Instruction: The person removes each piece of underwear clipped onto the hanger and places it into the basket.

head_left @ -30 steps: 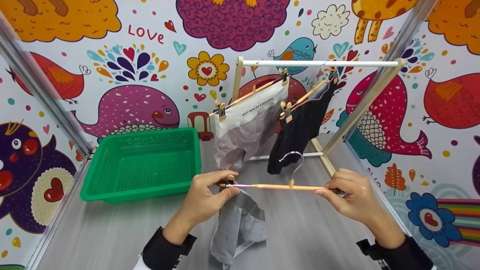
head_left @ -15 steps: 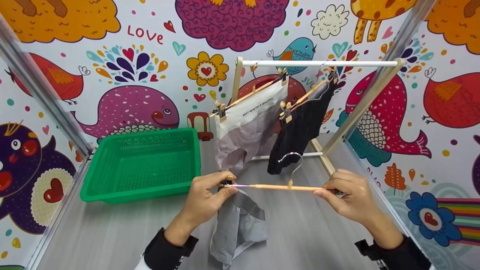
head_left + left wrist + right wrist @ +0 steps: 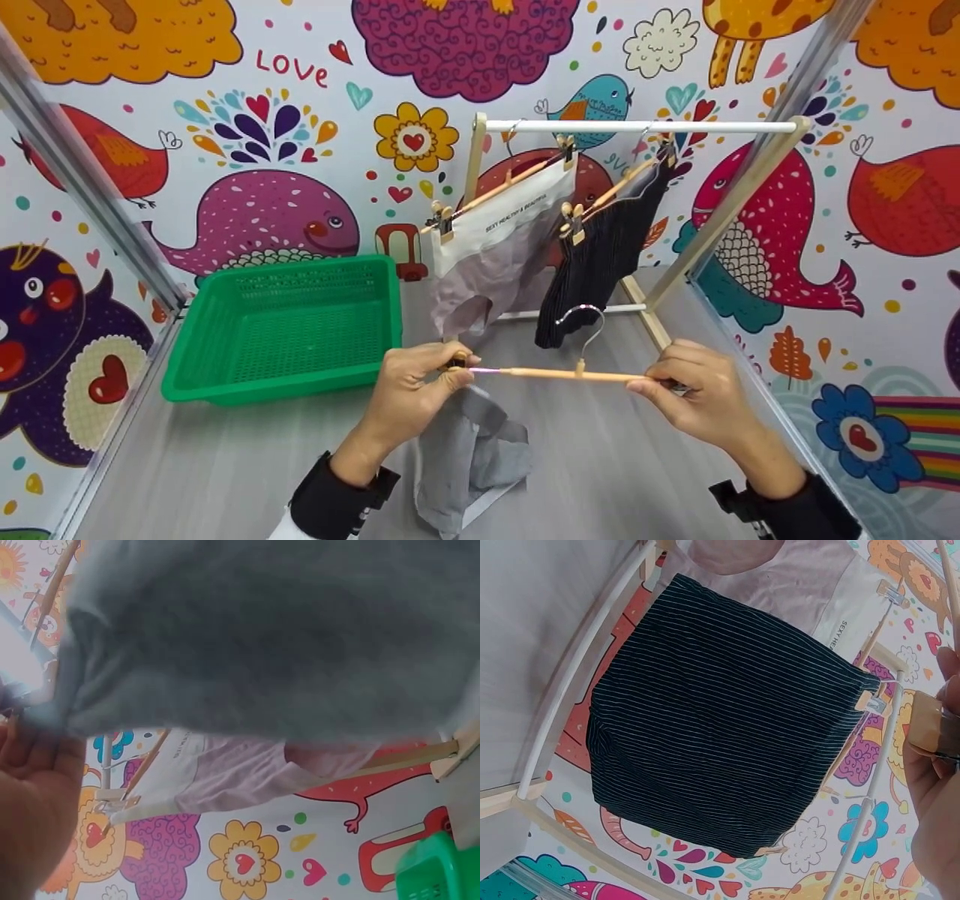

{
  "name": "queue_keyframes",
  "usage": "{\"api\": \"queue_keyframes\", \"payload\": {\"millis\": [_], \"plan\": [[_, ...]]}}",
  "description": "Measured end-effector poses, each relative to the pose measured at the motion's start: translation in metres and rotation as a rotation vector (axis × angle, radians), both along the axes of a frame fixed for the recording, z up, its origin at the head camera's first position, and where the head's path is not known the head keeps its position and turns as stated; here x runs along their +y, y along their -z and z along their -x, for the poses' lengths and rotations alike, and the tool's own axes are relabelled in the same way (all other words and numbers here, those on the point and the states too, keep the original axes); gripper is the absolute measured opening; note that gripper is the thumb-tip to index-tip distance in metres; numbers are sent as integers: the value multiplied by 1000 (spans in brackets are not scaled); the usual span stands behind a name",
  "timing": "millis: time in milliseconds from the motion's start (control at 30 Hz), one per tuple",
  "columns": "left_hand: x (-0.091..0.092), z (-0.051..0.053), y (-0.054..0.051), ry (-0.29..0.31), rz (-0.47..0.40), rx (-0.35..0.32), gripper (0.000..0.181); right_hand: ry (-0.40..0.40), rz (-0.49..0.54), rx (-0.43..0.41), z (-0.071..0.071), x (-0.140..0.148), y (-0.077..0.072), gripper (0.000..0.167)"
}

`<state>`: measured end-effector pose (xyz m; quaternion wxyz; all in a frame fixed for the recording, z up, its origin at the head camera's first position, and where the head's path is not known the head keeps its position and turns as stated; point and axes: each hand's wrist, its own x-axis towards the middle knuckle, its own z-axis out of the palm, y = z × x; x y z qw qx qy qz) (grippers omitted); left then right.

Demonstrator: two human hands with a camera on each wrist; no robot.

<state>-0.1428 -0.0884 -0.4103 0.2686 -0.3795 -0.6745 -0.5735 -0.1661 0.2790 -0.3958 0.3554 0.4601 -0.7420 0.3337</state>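
A wooden clip hanger (image 3: pixel 551 372) with a metal hook lies level between both hands. My left hand (image 3: pixel 409 386) pinches the clip (image 3: pixel 456 361) at its left end. Just below that hand hangs a grey garment (image 3: pixel 472 457), its top edge by the fingers; whether the clip bites it is hidden. In the left wrist view the grey cloth (image 3: pixel 270 637) fills the upper part, blurred. My right hand (image 3: pixel 697 382) grips the hanger's right end between thumb and fingers, mostly hiding the clip there. The right wrist view shows that wooden clip (image 3: pixel 928 724) by the fingers.
Behind the hands stands a rack with a white rail (image 3: pixel 637 127). On it hang a white and pale mauve garment (image 3: pixel 499 247) and black striped shorts (image 3: pixel 607 247), both on clip hangers. A green basket (image 3: pixel 281 386) stands at the left. Patterned walls enclose the table.
The grey garment has shifted slightly left and down below my left hand. The left fingers have closed tighter over the clip. My right hand has barely moved.
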Motion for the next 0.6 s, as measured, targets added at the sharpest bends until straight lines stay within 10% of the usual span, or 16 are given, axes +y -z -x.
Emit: {"api": "queue_keyframes", "payload": {"millis": [600], "plan": [[-2,1,0,-55,19,-42,17,-80,-8,-45,0,0,2,34]]}}
